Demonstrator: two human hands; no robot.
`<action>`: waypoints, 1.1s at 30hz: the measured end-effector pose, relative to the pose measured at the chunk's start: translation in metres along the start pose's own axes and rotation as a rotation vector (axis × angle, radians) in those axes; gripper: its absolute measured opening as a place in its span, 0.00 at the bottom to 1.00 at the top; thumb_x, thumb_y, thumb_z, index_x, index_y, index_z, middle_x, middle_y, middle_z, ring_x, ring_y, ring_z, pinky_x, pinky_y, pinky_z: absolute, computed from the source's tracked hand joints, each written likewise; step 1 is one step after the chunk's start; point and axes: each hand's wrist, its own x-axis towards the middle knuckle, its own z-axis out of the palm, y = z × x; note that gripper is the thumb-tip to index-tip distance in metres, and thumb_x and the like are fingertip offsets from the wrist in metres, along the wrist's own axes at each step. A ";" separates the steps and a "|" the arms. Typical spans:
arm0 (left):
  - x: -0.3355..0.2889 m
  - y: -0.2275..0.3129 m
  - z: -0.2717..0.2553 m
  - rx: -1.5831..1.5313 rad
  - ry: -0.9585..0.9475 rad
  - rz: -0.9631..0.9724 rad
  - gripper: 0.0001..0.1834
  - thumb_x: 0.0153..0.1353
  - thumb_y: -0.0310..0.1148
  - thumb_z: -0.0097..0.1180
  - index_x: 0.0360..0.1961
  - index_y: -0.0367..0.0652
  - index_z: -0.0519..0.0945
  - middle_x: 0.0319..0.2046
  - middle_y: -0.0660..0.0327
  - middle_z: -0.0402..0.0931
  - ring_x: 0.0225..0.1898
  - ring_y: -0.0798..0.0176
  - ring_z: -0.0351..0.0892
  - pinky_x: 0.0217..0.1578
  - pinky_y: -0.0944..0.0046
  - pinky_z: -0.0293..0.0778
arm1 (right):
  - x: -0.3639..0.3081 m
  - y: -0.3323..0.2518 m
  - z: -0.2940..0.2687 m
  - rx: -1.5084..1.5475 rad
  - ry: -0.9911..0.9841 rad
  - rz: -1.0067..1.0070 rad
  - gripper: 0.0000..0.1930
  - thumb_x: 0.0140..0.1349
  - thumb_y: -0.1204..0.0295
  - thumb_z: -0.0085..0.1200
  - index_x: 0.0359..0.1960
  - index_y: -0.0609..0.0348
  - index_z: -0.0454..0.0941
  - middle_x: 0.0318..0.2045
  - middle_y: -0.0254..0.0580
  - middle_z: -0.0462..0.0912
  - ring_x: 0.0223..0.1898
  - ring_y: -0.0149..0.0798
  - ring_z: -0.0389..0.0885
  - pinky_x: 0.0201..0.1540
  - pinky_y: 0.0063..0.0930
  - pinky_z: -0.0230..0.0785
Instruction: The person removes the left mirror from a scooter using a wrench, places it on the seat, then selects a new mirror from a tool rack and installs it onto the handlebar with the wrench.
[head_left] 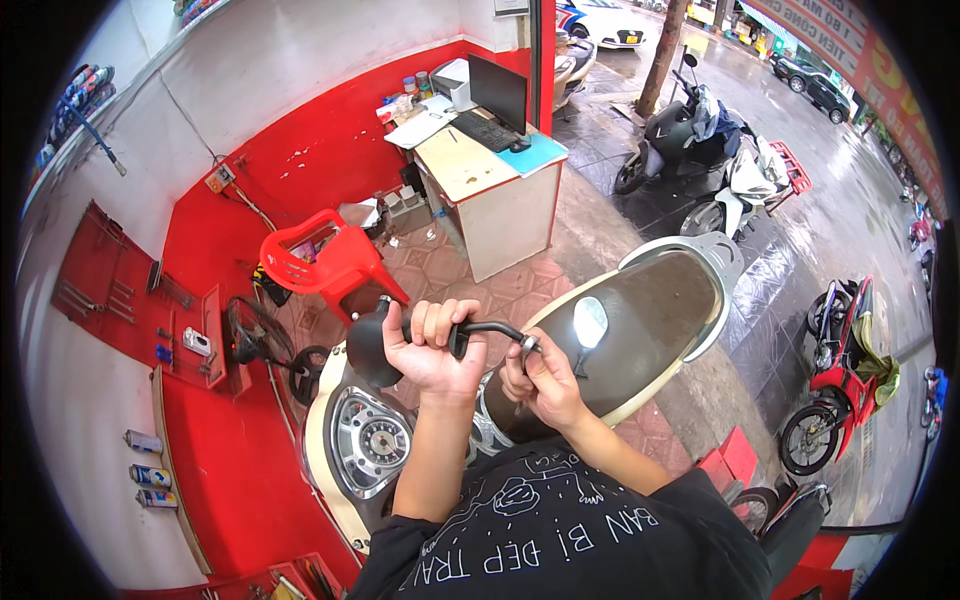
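My left hand (432, 345) is closed around the black stem of a scooter mirror, whose dark round head (370, 348) sticks out to the left of my fist. My right hand (540, 380) pinches the metal nut end of that stem (527, 344) between fingers and thumb. Both hands hover above a cream scooter (330, 440) with a round chrome speedometer (375, 440) and a dark brown seat (650, 320). A second mirror (590, 322) stands upright just right of my right hand.
A red plastic chair (325, 262) and a floor fan (250, 335) stand left by the red wall. A desk (500, 190) with a monitor and keyboard is behind. Parked motorbikes (700, 150) and a red one (840, 390) line the wet pavement on the right. Spray cans (148, 470) sit low left.
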 end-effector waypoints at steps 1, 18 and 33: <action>-0.001 0.001 0.000 0.001 0.001 -0.006 0.27 0.60 0.41 0.53 0.10 0.54 0.53 0.09 0.72 0.46 0.15 0.72 0.48 0.32 0.67 0.59 | 0.000 0.000 0.000 0.002 -0.003 0.003 0.12 0.76 0.60 0.38 0.48 0.56 0.65 0.20 0.28 0.57 0.20 0.23 0.52 0.22 0.19 0.45; -0.011 -0.002 0.003 -0.017 0.020 0.028 0.26 0.62 0.43 0.51 0.10 0.54 0.54 0.08 0.72 0.45 0.14 0.72 0.48 0.32 0.67 0.59 | -0.006 -0.007 0.008 0.042 0.035 0.036 0.09 0.76 0.63 0.38 0.49 0.53 0.65 0.21 0.29 0.59 0.20 0.23 0.53 0.22 0.19 0.47; -0.026 -0.013 0.023 0.163 -0.063 0.089 0.26 0.69 0.34 0.41 0.10 0.55 0.54 0.08 0.73 0.45 0.13 0.73 0.44 0.26 0.67 0.56 | -0.007 -0.008 0.010 0.140 -0.044 0.012 0.10 0.73 0.60 0.44 0.48 0.48 0.67 0.18 0.29 0.58 0.19 0.26 0.53 0.21 0.23 0.47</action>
